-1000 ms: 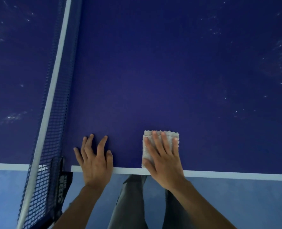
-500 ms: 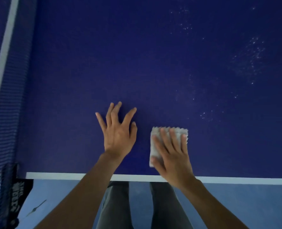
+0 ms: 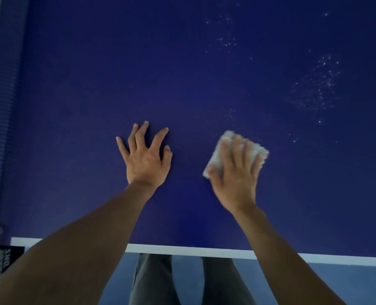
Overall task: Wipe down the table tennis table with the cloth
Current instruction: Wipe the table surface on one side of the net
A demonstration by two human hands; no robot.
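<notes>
The dark blue table tennis table (image 3: pixel 182 73) fills most of the view, with a white line along its near edge. A folded white cloth (image 3: pixel 226 148) lies flat on it, right of centre. My right hand (image 3: pixel 235 175) presses down on the cloth with straight fingers and looks motion-blurred. My left hand (image 3: pixel 146 159) rests on the bare table surface to the left of the cloth, fingers spread. Pale dust specks (image 3: pixel 319 84) dot the surface at the upper right.
The net (image 3: pixel 0 106) with its white top band runs along the left edge, clamped at the table's near left corner. Below the table edge I see blue floor (image 3: pixel 336 282) and the person's grey trouser legs (image 3: pixel 154 280).
Both hands have moved farther onto the table, away from the near edge. The cloth has slid forward and to the right under my right hand and turned at an angle.
</notes>
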